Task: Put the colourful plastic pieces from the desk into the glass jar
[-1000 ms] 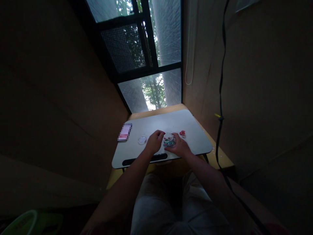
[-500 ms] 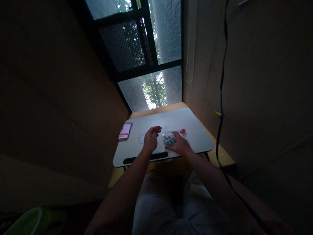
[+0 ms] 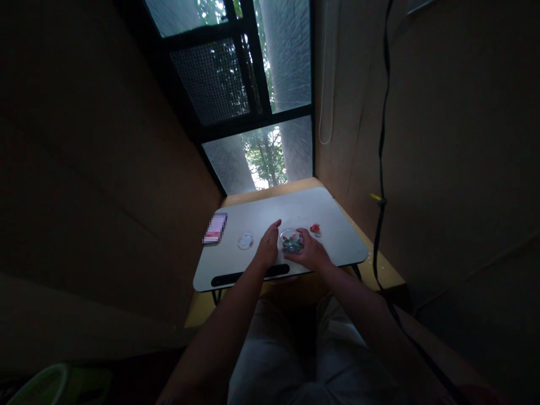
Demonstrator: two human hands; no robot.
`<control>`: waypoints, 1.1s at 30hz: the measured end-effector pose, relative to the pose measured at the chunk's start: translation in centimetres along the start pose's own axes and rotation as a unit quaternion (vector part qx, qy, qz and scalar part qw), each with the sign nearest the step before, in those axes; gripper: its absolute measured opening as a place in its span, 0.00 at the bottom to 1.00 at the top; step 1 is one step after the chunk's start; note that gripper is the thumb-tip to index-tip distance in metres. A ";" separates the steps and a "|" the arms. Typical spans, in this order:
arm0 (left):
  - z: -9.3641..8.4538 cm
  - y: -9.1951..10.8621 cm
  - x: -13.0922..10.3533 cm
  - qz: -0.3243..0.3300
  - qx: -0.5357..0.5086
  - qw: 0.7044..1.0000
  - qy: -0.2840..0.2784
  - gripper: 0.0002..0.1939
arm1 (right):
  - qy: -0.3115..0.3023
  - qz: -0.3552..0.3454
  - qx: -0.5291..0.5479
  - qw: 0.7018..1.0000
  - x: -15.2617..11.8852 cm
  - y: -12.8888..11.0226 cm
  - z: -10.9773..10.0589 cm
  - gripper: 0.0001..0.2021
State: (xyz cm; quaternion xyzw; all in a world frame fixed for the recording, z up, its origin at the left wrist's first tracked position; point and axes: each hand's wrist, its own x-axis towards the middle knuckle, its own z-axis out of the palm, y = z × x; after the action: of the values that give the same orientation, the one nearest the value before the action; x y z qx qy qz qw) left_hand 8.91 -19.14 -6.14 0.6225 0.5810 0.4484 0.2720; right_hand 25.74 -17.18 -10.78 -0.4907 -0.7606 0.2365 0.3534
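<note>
A clear round container [image 3: 291,242] holds small green, red and clear-looking pieces, too small for me to name. My right hand [image 3: 311,249] is closed around its right side. Close by on the left, my left hand [image 3: 269,246] has its fingers stretched out, the palm turned toward the container; whether it touches the wall I cannot tell. A round clear lid-like disc [image 3: 245,241] lies flat to the left of my left hand. Beyond my right hand sits a small red and clear cluster [image 3: 315,229].
All this rests on a white folding lap table [image 3: 291,208] with a dark slot along its near edge. A phone [image 3: 215,228] lies at its left. A dark cord [image 3: 382,157] hangs on the right, and a green tub [image 3: 59,385] stands low at left.
My left hand has moved right and slightly nearer, from above the disc to beside the container, uncovering the disc. My right hand keeps its hold on the container.
</note>
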 end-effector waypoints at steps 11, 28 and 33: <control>2.4 -3.8 -1.9 0.094 0.282 0.953 -0.054 0.25 | -0.005 -0.012 0.289 0.957 -4.5 2.7 -1.8 0.40; 8.9 -3.1 5.6 0.231 0.309 0.915 -0.121 0.13 | -0.001 0.116 0.379 0.918 -4.1 4.0 -4.8 0.36; 6.1 -4.4 5.5 0.176 0.312 0.932 -0.057 0.13 | 0.020 0.145 0.330 0.933 -4.2 3.9 -4.6 0.40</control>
State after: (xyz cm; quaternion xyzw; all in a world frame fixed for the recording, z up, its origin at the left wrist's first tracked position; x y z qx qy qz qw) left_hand 11.71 -11.92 -11.37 0.7924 0.5567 0.2490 0.0132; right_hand 32.66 -19.35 -11.91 -0.4557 -0.5535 0.5128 0.4723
